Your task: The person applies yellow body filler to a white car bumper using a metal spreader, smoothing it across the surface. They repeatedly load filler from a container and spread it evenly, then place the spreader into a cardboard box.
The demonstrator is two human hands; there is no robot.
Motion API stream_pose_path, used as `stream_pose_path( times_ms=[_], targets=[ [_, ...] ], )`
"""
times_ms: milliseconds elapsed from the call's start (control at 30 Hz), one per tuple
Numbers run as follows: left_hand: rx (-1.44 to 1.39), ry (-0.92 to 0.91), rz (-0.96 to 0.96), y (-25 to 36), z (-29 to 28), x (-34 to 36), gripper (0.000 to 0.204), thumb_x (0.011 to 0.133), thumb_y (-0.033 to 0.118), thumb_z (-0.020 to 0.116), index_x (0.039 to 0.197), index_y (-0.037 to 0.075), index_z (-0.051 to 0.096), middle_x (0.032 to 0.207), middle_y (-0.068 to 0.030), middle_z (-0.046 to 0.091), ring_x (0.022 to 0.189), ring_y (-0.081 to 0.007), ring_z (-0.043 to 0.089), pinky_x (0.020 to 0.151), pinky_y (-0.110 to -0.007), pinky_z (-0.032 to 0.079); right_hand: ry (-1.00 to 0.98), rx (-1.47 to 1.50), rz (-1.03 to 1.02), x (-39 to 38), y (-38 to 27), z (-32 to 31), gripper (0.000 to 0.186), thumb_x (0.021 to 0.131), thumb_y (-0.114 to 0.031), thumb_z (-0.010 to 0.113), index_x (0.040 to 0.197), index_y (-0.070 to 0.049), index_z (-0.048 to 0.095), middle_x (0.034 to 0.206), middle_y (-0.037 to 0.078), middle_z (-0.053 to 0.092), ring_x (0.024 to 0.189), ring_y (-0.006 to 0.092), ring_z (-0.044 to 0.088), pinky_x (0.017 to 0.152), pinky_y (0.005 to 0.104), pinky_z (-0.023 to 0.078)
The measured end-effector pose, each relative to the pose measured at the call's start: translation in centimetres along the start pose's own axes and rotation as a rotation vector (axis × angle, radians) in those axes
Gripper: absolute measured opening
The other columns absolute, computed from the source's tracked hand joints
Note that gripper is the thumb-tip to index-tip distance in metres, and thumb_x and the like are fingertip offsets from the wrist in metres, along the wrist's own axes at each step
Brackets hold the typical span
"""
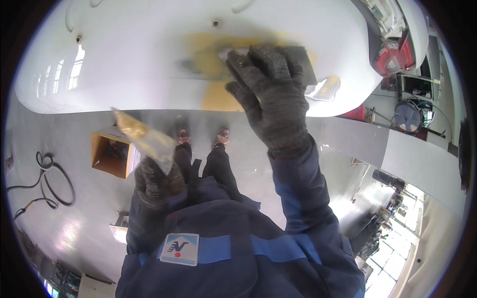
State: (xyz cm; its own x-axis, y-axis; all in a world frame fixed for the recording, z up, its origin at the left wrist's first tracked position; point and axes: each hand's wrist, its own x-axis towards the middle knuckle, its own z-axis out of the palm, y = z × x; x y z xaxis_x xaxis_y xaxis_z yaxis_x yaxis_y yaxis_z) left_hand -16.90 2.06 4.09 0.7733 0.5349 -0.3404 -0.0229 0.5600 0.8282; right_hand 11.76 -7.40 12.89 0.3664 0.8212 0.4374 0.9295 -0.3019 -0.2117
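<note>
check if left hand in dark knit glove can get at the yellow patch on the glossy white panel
Probably yes: the yellow patch lies bare low down, though the left hand holds a pale yellowish flat piece and the right hand covers some above.

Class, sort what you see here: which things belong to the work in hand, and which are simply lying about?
In the work:
dark flat sheet, under the right hand
translucent yellow-smeared piece, in the left hand
white panel with yellow patch

Apparently lying about:
open box
dark hose
</note>
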Motion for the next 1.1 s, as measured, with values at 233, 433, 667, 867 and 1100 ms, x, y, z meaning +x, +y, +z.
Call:
stream_pose_path(
  times_ms=[233,433,667,867,1100],
  targets=[
    [0.533,-0.401,0.069,-1.5,2.6,1.8,0.045,0.108,0.044,0.052,0.102,0.000,0.060,0.066,-0.0127,0.061,0.062,-0.0217,0.063,0.044,-0.030,0.046,-0.220,1.226,0.524,-5.8,-3.6,-6.9,0.069,0.103,-0.048,0.059,0.152,-0.002,0.045,0.151,0.023,0.050,0.144,0.0379,0.045,0.119,0.0468,0.037],
    [-0.169,-0.122,0.157,-1.9,4.4,1.3,0.043,0.107,0.045,0.053,0.094,0.004,0.056,0.063,-0.0109,0.057,0.052,-0.0213,0.056,0.043,-0.033,0.043,-0.273,0.883,0.045,-8.2,-0.8,-5.8,0.057,0.102,-0.027,0.067,0.151,-0.005,0.048,0.147,0.021,0.057,0.143,0.0332,0.049,0.119,0.0457,0.039],
    [0.221,-0.156,0.157,1.3,4.4,0.7,0.054,0.107,0.058,0.042,0.089,0.008,0.052,0.058,-0.0091,0.051,0.042,-0.0204,0.046,0.040,-0.034,0.038,0.175,0.090,0.053,0.7,7.2,-3.5,0.048,0.088,-0.019,0.082,0.132,-0.008,0.068,0.126,0.014,0.062,0.107,0.0298,0.067,0.094,0.0383,0.057],
    [0.024,-0.104,0.051,0.3,5.1,0.2,0.062,0.107,0.062,0.037,0.084,0.007,0.053,0.057,-0.0089,0.051,0.041,-0.0198,0.045,0.039,-0.033,0.036,0.166,-0.115,-0.004,0.5,5.4,0.2,0.055,0.085,-0.033,0.084,0.135,-0.014,0.069,0.133,0.015,0.058,0.123,0.0321,0.056,0.107,0.0448,0.048],
    [0.221,-0.218,-0.008,1.2,7.1,2.5,0.071,0.104,0.068,0.038,0.077,0.006,0.060,0.056,-0.0087,0.058,0.042,-0.0190,0.053,0.039,-0.030,0.038,-0.057,0.459,0.260,-3.7,1.6,-5.1,0.053,0.094,-0.030,0.075,0.143,-0.014,0.062,0.140,0.021,0.058,0.134,0.0357,0.053,0.114,0.0439,0.042]
  ],
)
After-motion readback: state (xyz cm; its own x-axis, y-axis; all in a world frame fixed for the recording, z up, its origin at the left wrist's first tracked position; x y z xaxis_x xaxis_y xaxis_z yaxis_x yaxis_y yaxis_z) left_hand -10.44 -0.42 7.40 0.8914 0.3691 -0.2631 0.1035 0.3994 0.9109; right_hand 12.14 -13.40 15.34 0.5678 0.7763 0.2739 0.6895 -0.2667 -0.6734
